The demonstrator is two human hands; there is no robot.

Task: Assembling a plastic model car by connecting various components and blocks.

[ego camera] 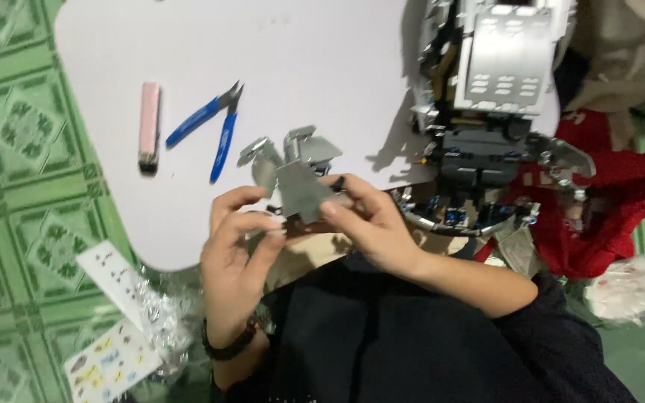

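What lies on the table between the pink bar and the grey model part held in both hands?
In the head view, blue-handled cutters lie between the pink bar and the grey model part, on the white table; otherwise that stretch is bare.

Table (pixel 300 45) centre open; model (pixel 487 112) blocks right.

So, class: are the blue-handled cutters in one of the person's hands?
No, the blue-handled cutters lie untouched on the white table; both hands hold a grey model part.
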